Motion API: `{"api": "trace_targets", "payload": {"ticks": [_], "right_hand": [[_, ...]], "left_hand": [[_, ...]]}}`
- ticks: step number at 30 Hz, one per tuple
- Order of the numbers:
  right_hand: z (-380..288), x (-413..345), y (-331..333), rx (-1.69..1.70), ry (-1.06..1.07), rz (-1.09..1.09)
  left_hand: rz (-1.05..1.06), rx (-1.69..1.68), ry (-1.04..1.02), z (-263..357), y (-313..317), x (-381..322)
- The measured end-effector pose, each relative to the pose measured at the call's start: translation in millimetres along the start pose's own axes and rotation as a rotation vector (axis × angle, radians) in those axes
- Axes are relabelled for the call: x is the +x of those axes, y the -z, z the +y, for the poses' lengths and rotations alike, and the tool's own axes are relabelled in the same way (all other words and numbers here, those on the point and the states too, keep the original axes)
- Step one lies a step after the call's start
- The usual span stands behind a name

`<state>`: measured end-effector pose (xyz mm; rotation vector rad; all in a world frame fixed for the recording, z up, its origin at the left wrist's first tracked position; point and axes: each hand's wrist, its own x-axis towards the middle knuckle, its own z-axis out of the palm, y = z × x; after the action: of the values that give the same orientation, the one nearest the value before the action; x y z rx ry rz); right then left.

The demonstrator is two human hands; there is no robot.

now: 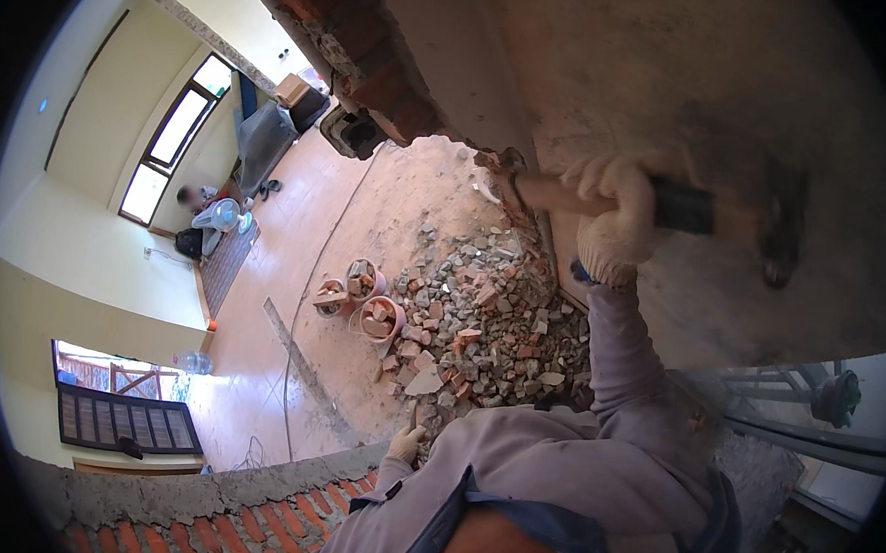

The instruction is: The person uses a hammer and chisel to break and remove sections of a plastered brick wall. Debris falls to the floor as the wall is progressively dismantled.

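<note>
A cream knitted glove covers my right hand (617, 218), raised at the right with its fingers wrapped around the wooden handle of a hammer (567, 195). The hammer's dark head, blurred by motion, points away to the right in front of a bare plastered wall (649, 77). Low down near my torso, my left hand (406, 444), also gloved, closes on a thin rod-like tool; its far end cannot be made out. Beyond that hand lies a heap of broken brick and mortar (478, 316). A ragged brick wall edge (518, 198) meets the hammer handle's end in the picture.
Pink buckets (380, 320) of brick pieces stand beside the rubble. A dark cable (332, 233) crosses the tiled floor. Broken brickwork (379, 63) juts overhead; a brick wall (249, 525) runs along the bottom. Someone sits (205, 198) near a fan (226, 215) on a mat.
</note>
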<state>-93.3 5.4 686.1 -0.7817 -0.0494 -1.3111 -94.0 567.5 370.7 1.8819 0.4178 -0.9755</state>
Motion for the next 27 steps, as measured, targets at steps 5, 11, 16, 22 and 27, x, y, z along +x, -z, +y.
{"api": "trace_targets", "payload": {"ticks": [5, 11, 16, 22, 27], "right_hand": [[24.6, -5.6, -19.0, -0.542, -0.445, -0.165], [1.2, -11.3, -15.9, -0.301, -0.553, -0.128], [7.7, 14.7, -28.5, 0.215, 0.041, 0.019], [49.2, 11.0, -36.6, -0.638, -0.426, -0.244], [-4.8, -13.0, 5.5, -0.43, -0.42, -0.343]], "left_hand": [[-0.009, 0.103, 0.073, -14.0, -5.2, -4.9], [0.005, 0.111, 0.101, -23.4, 12.2, -2.5], [0.02, 0.05, 0.111, -31.9, 14.0, -2.4], [-0.02, 0.081, 0.09, -16.2, 7.9, 2.2], [-0.16, -0.048, -0.216, 90.1, -22.3, -20.4]]}}
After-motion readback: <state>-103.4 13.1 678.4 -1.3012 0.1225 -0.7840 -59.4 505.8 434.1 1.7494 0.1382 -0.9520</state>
